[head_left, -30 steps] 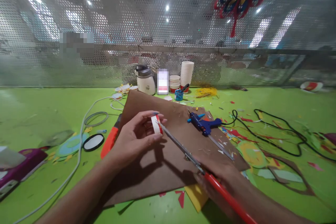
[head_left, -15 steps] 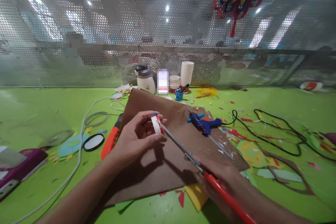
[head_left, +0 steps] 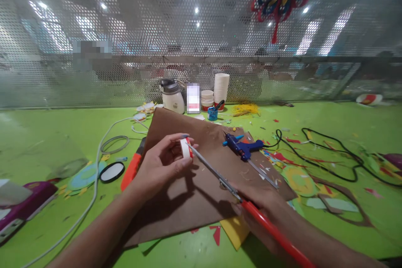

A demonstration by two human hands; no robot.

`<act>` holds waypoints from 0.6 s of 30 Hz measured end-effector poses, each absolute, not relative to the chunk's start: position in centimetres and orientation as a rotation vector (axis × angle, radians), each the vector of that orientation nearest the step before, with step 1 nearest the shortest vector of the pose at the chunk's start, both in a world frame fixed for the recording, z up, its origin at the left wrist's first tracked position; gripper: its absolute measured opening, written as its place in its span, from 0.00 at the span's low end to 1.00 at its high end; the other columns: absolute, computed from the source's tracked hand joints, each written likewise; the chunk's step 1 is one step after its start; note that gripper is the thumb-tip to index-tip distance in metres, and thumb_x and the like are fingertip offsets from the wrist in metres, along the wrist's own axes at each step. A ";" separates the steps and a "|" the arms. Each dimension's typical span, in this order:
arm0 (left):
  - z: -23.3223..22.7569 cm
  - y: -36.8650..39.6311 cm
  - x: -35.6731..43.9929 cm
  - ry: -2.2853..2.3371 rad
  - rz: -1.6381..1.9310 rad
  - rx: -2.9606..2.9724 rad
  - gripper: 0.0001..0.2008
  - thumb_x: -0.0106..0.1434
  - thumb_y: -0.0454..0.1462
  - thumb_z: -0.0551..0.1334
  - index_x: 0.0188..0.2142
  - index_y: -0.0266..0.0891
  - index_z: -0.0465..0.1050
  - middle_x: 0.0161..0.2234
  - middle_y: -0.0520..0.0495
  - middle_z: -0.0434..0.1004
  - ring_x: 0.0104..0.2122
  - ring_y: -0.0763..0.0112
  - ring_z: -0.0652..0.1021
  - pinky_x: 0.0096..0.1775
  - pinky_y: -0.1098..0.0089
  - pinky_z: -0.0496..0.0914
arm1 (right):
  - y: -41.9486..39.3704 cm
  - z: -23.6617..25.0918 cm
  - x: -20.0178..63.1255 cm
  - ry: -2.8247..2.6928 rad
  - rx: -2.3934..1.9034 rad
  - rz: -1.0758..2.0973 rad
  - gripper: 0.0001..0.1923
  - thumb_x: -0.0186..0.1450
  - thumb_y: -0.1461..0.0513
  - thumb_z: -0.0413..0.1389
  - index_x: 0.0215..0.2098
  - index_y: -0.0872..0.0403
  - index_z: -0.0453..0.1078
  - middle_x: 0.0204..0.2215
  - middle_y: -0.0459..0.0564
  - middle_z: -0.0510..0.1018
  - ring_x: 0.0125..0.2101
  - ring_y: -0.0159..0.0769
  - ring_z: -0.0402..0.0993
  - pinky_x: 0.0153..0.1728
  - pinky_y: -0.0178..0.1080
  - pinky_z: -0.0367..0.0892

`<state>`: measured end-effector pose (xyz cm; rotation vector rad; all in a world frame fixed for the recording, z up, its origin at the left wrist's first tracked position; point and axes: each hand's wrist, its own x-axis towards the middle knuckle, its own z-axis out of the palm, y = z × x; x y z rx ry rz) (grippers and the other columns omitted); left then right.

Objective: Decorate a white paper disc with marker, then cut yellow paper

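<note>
My left hand [head_left: 165, 157] pinches a short white and red piece [head_left: 185, 149], which looks like a cut-down paper cup, between thumb and fingers. In my right hand [head_left: 259, 207] are scissors with red handles [head_left: 266, 224]. Their blades point up and left, and the tip meets the red edge of the piece. Both hands are above a brown board [head_left: 207, 201]. Beyond the scissors, a blue hot glue gun [head_left: 243, 147] lies on the board. By my left wrist is an orange-handled cutter [head_left: 131, 171], partly hidden.
At the back stand a white jug [head_left: 172, 99], a bright phone [head_left: 193, 98], stacked paper cups [head_left: 221, 88] and a small blue pot [head_left: 212, 114]. A black cord [head_left: 333, 171] and paper scraps lie right. A purple power strip [head_left: 29, 205] and white cable [head_left: 94, 192] lie left.
The view has shifted slightly, moving the background a little left. My hands keep nearly the same pose, with the scissor tip still at the red edge of the piece.
</note>
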<state>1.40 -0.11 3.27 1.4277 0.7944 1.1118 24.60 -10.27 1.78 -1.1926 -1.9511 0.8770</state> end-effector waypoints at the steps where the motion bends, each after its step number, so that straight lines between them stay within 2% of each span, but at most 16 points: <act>1: 3.2 -0.1 1.4 0.795 1.113 1.427 0.21 0.55 0.35 0.72 0.48 0.43 0.73 0.50 0.39 0.80 0.50 0.52 0.79 0.52 0.51 0.73 | -10.2 1.6 24.6 -1.940 -1.204 0.879 0.16 0.65 0.67 0.51 0.47 0.53 0.76 0.31 0.48 0.79 0.31 0.36 0.74 0.33 0.33 0.68; 6: 3.2 0.0 1.3 0.822 1.119 1.450 0.21 0.54 0.35 0.72 0.48 0.42 0.74 0.50 0.39 0.80 0.49 0.52 0.79 0.49 0.50 0.75 | -10.4 2.2 25.1 -1.895 -1.197 1.102 0.08 0.67 0.60 0.54 0.39 0.54 0.75 0.22 0.43 0.70 0.23 0.30 0.66 0.24 0.31 0.64; 10: 3.3 0.1 1.2 0.835 1.186 1.440 0.21 0.53 0.34 0.72 0.48 0.42 0.75 0.50 0.40 0.80 0.48 0.53 0.80 0.49 0.51 0.75 | -10.5 2.6 25.4 -1.719 -1.207 1.386 0.14 0.69 0.54 0.52 0.30 0.54 0.67 0.16 0.39 0.62 0.17 0.27 0.59 0.18 0.30 0.58; 13: 3.3 0.3 1.1 0.811 1.226 1.443 0.21 0.55 0.35 0.72 0.49 0.42 0.75 0.51 0.39 0.79 0.49 0.53 0.79 0.51 0.52 0.74 | -10.2 2.3 25.6 -1.725 -1.258 1.124 0.16 0.68 0.54 0.52 0.24 0.53 0.65 0.18 0.44 0.68 0.20 0.31 0.64 0.22 0.33 0.62; 14: 3.3 0.3 1.1 0.797 1.222 1.444 0.22 0.55 0.35 0.71 0.50 0.43 0.75 0.52 0.39 0.79 0.50 0.52 0.79 0.51 0.51 0.74 | -10.0 2.2 25.6 -1.757 -1.261 1.010 0.15 0.68 0.55 0.52 0.26 0.53 0.67 0.21 0.45 0.71 0.22 0.33 0.67 0.24 0.34 0.64; 16: 3.2 0.4 1.2 0.770 1.206 1.440 0.24 0.56 0.35 0.71 0.52 0.43 0.73 0.53 0.38 0.78 0.51 0.52 0.78 0.52 0.50 0.73 | -9.8 2.0 25.6 -1.809 -1.258 0.870 0.10 0.67 0.57 0.53 0.36 0.52 0.73 0.26 0.48 0.76 0.26 0.36 0.71 0.28 0.36 0.67; 18: 3.1 0.4 1.2 0.734 1.206 1.418 0.23 0.56 0.34 0.71 0.51 0.45 0.72 0.53 0.39 0.78 0.52 0.52 0.78 0.52 0.51 0.73 | -9.7 1.8 25.5 -1.853 -1.248 0.846 0.12 0.67 0.59 0.53 0.45 0.53 0.75 0.29 0.49 0.78 0.27 0.37 0.73 0.30 0.37 0.69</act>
